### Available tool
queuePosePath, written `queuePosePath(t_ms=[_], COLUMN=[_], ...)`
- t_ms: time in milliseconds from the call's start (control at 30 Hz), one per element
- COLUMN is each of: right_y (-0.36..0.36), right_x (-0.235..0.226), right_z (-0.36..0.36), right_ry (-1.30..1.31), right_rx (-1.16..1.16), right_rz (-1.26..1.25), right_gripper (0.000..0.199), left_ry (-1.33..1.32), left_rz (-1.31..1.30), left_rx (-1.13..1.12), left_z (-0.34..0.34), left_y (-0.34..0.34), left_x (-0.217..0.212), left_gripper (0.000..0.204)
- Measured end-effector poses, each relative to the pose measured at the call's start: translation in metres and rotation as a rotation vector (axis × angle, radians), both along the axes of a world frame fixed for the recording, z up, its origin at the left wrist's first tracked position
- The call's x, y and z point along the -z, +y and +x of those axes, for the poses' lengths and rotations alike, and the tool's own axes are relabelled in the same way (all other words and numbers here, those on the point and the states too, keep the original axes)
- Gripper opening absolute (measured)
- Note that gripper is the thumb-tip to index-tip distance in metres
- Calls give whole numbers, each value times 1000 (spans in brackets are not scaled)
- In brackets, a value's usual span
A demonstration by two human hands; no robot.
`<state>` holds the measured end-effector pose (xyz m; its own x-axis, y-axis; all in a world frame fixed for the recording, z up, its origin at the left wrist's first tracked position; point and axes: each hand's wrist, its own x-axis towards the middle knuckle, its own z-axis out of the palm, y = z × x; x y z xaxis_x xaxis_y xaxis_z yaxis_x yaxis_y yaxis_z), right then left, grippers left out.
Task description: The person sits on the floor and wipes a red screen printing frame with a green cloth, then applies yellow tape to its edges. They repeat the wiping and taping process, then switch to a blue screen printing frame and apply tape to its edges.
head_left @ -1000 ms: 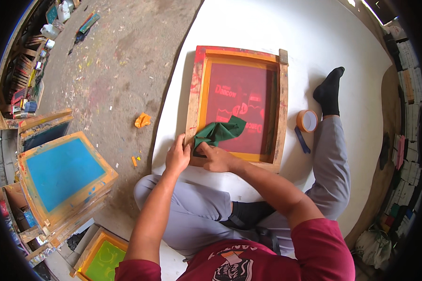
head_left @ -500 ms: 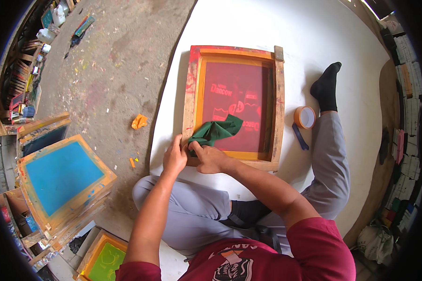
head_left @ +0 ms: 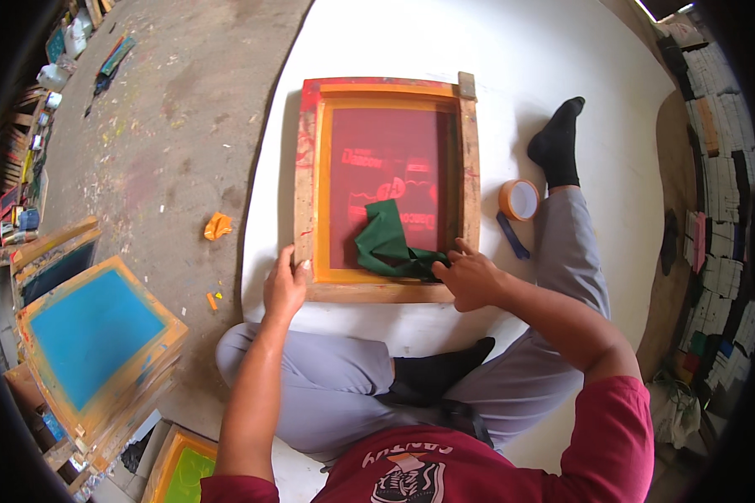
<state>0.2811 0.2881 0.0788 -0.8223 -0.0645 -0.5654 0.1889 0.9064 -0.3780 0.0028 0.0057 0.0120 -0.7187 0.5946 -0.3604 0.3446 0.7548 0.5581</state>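
Left hand (head_left: pixel 286 285): fingers holding the seven-o'clock corner of a paint-stained wooden frame (head_left: pixel 306 201). The frame lies at twelve o'clock from the person, its red mesh (head_left: pixel 386 138) bearing pale, blurred printing. Crumpled green cloth (head_left: pixel 383 239) hides mesh near six o'clock. Right hand (head_left: pixel 476 281), five o'clock: fingers pinching the cloth, tips partly hidden.

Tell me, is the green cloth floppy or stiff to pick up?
Probably floppy: the green cloth lies in folds on the red screen. Likely light, since it looks thin. It may trail when pulled, as the right hand grips just one end.
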Motion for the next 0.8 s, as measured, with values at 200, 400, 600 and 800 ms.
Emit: queuePosePath(t_ms=[200, 400, 600, 800], right_y=[43, 59, 1, -6], right_x=[8, 17, 15, 67], right_z=[-40, -61, -77, -75], right_ry=[-168, 441, 293, 349], right_rx=[385, 901, 455, 399], right_rz=[-470, -586, -177, -28], right_gripper=[37, 38, 62, 25], left_ry=[-22, -5, 9, -9], left_rz=[-21, 43, 33, 21], left_rx=[-7, 10, 27, 14], left_z=[-1, -3, -6, -2], left_y=[2, -7, -6, -2], left_x=[-3, 9, 4, 2], left_gripper=[44, 46, 46, 46])
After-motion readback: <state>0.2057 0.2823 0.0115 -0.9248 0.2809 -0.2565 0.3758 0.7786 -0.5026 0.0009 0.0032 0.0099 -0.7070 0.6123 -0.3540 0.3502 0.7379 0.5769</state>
